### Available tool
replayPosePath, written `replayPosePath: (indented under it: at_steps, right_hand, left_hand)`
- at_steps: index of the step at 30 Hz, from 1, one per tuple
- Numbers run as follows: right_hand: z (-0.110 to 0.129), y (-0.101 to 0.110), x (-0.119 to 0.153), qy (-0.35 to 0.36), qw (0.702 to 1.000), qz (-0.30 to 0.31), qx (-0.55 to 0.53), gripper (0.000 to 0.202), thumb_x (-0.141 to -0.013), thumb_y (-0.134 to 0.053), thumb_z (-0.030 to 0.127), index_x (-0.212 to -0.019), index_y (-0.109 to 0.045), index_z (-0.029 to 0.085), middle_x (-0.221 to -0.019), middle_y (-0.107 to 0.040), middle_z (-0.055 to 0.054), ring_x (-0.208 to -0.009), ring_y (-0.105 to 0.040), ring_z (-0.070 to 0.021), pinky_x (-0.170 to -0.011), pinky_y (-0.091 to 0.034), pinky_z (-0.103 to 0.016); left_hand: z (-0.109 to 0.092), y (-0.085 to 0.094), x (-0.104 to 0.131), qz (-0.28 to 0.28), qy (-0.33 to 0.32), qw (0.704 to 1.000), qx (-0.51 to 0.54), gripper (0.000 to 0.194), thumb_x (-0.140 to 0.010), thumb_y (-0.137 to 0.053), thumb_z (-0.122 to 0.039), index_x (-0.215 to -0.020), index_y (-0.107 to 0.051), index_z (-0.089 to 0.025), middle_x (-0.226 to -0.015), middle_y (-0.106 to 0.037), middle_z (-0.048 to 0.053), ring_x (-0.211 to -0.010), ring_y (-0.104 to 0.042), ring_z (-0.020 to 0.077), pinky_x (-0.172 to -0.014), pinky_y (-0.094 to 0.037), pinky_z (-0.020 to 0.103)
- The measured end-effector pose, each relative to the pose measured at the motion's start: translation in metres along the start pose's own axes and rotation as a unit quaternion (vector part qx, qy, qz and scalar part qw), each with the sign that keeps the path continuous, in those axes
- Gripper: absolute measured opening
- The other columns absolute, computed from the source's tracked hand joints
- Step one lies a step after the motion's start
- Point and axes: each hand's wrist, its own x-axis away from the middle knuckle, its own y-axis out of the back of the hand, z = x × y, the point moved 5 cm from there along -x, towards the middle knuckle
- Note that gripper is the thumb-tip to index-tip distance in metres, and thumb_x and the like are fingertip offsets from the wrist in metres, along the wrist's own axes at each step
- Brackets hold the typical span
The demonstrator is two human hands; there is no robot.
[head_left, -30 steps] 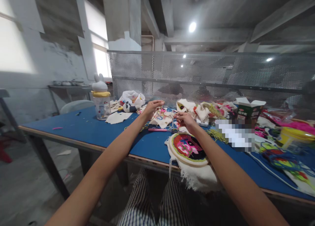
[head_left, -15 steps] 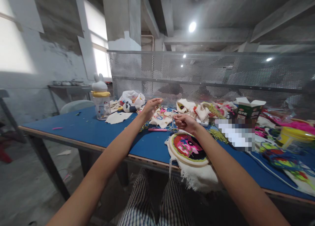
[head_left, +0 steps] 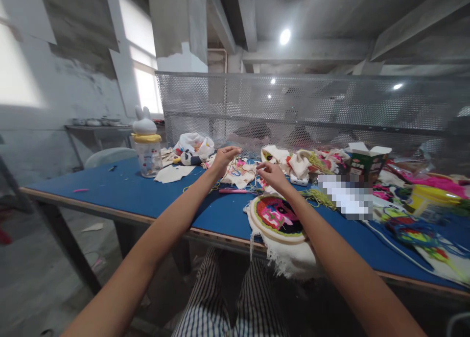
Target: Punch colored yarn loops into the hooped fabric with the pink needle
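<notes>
My left hand (head_left: 226, 160) is raised over the middle of the table, thumb and fingertips pinched together. A thin strand of yarn appears to hang from it. My right hand (head_left: 271, 175) is a little lower and to the right, its thumb and index finger closed on something too small to make out. Below my right forearm lies an embroidery hoop (head_left: 261, 225) with a pink, red, black and yellow-green yarn picture; its fringed white cloth (head_left: 290, 258) hangs over the table's front edge. A slim pink-handled tool (head_left: 232, 191) lies between the hands, near a scrap of cream cloth (head_left: 240, 179).
On the blue table (head_left: 110, 190) stand a rabbit-topped jar (head_left: 147, 153), a green box (head_left: 367, 165) and a yellow-lidded tub (head_left: 433, 200). Yarn and cloth pile up at the back and right. A white cable (head_left: 396, 249) crosses the right side. A perforated metal screen (head_left: 312, 102) stands behind.
My right hand's fingers have loosened and straightened slightly, shifting a little left in view. My left hand keeps its pinch. The whole view has shifted slightly.
</notes>
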Motion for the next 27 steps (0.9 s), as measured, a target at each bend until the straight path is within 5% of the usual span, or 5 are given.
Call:
replayPosePath:
  at_steps: [6, 14, 20, 27]
  right_hand:
    - [0.02, 0.004, 0.009, 0.098, 0.982, -0.112, 0.116, 0.006, -0.077, -0.052, 0.021, -0.084, -0.053, 0.02, -0.059, -0.047, 0.001, -0.059, -0.044, -0.0167, -0.06, -0.027, -0.027]
    - [0.019, 0.01, 0.006, 0.109, 0.98, -0.136, 0.093, 0.01, -0.075, -0.044, 0.012, -0.073, -0.049, 0.02, -0.066, -0.049, -0.002, -0.068, -0.047, -0.0191, -0.063, -0.03, -0.028]
    - [0.007, 0.002, -0.003, 0.045, 0.996, -0.044, -0.055, 0.003, -0.073, -0.045, 0.023, -0.072, -0.043, 0.021, -0.048, -0.036, 0.007, -0.042, -0.031, -0.0094, -0.044, -0.025, -0.021]
    - [0.005, -0.009, 0.001, -0.026, 0.975, 0.1, -0.198, 0.02, -0.065, -0.055, 0.033, -0.075, -0.041, 0.022, -0.043, -0.034, 0.011, -0.034, -0.018, -0.0043, -0.037, -0.014, -0.017]
  left_hand:
    - [0.012, -0.02, 0.009, 0.01, 0.005, 1.0, -0.022, 0.01, -0.055, -0.069, -0.024, -0.058, -0.064, -0.017, -0.055, -0.057, -0.003, -0.057, -0.045, 0.0101, -0.057, -0.032, 0.024]
    - [0.012, -0.03, 0.014, 0.032, 0.028, 0.999, -0.013, 0.012, -0.056, -0.07, -0.026, -0.064, -0.066, -0.018, -0.066, -0.062, -0.002, -0.065, -0.049, 0.0108, -0.062, -0.033, 0.023]
    - [0.011, -0.032, 0.014, 0.071, 0.052, 0.996, 0.012, 0.019, -0.052, -0.075, -0.029, -0.066, -0.068, -0.019, -0.068, -0.062, -0.001, -0.065, -0.05, 0.0108, -0.06, -0.033, 0.023]
    - [0.009, -0.029, 0.013, 0.112, 0.06, 0.991, 0.044, 0.024, -0.051, -0.078, -0.031, -0.068, -0.067, -0.019, -0.072, -0.063, 0.0, -0.069, -0.052, 0.0109, -0.064, -0.037, 0.024]
